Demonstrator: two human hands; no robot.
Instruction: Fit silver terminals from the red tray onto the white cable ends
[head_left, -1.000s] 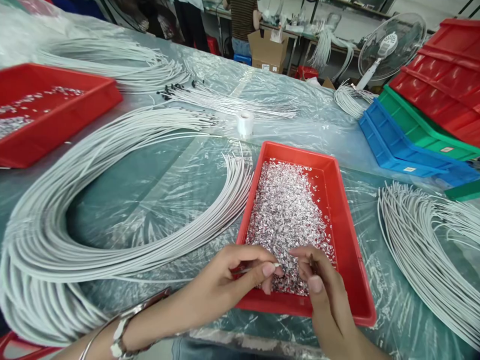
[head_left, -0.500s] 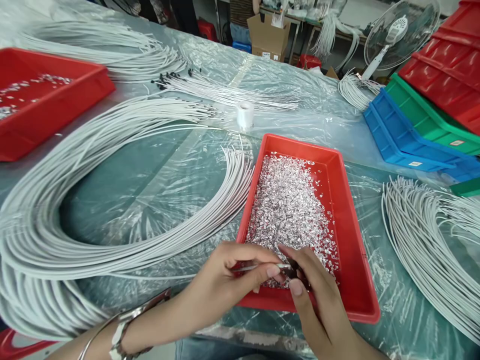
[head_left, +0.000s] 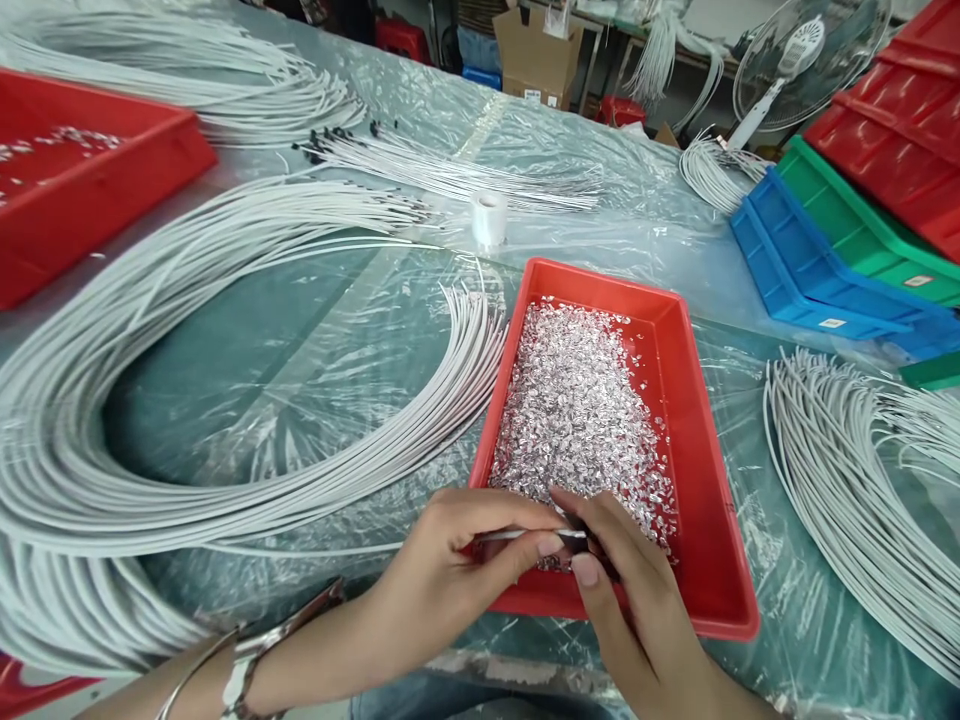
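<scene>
Above the near end of a red tray point(head_left: 712, 560), my left hand point(head_left: 472, 570) pinches a thin white cable point(head_left: 502, 535) close to its tip. A small dark piece point(head_left: 574, 541) sits at the cable's end. My right hand point(head_left: 637, 590) is closed around that end with thumb and fingers, touching the dark piece; a dark object in its grip is mostly hidden by the fingers. Many tiny shiny silver bits point(head_left: 585, 400) cover the tray's floor beneath both hands. The cable trails left from my left hand towards a large coil of white cables point(head_left: 300, 510).
Left stands another red tray point(head_left: 112, 200) with scattered bits. A white roll point(head_left: 490, 218) stands behind the near tray, beside a bundle of black-tipped cables point(head_left: 465, 175). More white cables point(head_left: 840, 480) lie right, below stacked blue bins point(head_left: 817, 280). A fan point(head_left: 802, 60) is behind.
The view has shifted slightly. My hands stay together over the tray, and more of the dark piece at the cable's end shows between the fingertips.
</scene>
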